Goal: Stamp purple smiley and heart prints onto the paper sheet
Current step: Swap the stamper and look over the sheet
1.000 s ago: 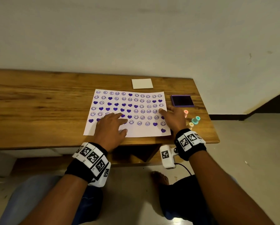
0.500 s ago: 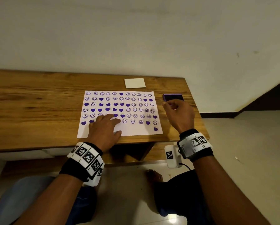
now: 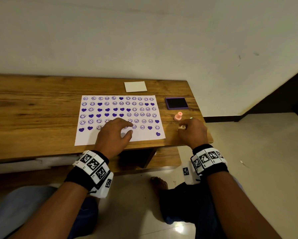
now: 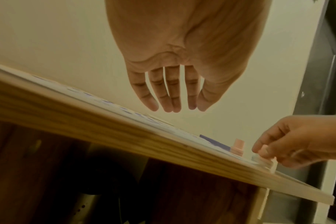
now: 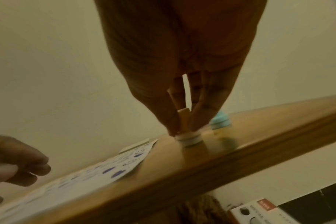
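The white paper sheet (image 3: 144, 135) lies on the wooden table (image 3: 41, 109), covered with rows of purple smileys and hearts. My left hand (image 3: 127, 129) lies over its near edge, fingers (image 4: 171, 98) straight and holding nothing. To the right of the sheet my right hand (image 3: 181, 127) pinches the handle of a cream stamp (image 5: 183, 119), whose round base (image 5: 188, 139) stands on the table. A pink stamp (image 3: 178, 116) stands upright just beyond that hand. The purple ink pad (image 3: 176, 103) lies open further back.
A teal stamp (image 5: 220, 119) stands right behind my right fingers, mostly hidden in the head view. A small white card (image 3: 135, 86) lies behind the sheet. The table's right edge (image 3: 208, 133) is close to my right hand. Bare wood stretches left of the sheet.
My right hand went from the sheet's right edge to the ink pad, then back to the near right corner, where it now pinches the cream stamp. My left hand stayed on the sheet.
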The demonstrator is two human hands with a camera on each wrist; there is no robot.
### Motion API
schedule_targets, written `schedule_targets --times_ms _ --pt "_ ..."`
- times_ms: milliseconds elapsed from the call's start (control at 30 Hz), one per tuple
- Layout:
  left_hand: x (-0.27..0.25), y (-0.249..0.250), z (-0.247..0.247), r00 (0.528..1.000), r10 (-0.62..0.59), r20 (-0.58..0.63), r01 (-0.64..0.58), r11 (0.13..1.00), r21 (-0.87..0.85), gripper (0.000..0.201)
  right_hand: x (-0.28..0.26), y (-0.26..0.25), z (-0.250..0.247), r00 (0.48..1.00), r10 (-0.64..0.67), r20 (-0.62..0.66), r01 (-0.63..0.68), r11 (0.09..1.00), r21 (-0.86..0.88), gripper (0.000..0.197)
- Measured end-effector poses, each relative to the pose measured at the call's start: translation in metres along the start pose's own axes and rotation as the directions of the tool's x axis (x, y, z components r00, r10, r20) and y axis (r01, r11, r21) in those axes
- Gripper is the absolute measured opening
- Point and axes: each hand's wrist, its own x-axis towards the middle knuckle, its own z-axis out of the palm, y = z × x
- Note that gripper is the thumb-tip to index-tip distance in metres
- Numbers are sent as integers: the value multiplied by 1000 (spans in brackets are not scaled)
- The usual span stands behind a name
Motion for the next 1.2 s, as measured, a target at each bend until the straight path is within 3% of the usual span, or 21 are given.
schedule_targets --times_ms 67,100,167,267,367,533,700,933,1100,1133,1200 --pt "-2 5 5 1000 15 19 -13 998 -69 26 0 -5 1 999 -27 36 22 992 123 13" --pt "-2 9 7 999 1 33 3 992 -122 28 -1 -8 1 996 -45 75 23 962 273 12" --pt "-4 19 13 996 -47 72 63 968 -242 38 -7 -19 -3 978 -90 186 -41 798 602 10" --pt "-4 33 22 985 -87 151 144 893 -426 53 -15 -32 -3 941 -191 279 -112 603 790 13" --pt "-5 42 27 979 -92 181 171 854 -492 54 -17 -40 4 916 -266 300 -118 536 836 15" --pt "-4 45 24 988 -118 101 153 835 -529 39 -17 -43 8 902 -302 309 -135 482 866 12" --pt "-1 40 23 975 -174 137 222 761 -609 37 -19 -44 6 891 -322 321 -132 493 860 11" --pt "6 40 25 976 -176 128 217 737 -640 29 -15 -46 -3 910 -308 277 -77 531 844 13" --pt "21 24 10 934 -349 74 285 608 -741 25 6 -30 -30 983 -102 156 -103 400 911 10" --pt "24 19 5 934 -354 46 277 639 -717 25 13 -29 -38 992 -58 116 -84 390 917 9" --pt "25 11 -1 948 -319 -12 249 762 -598 29 29 -29 -48 1000 9 26 -27 451 892 11"
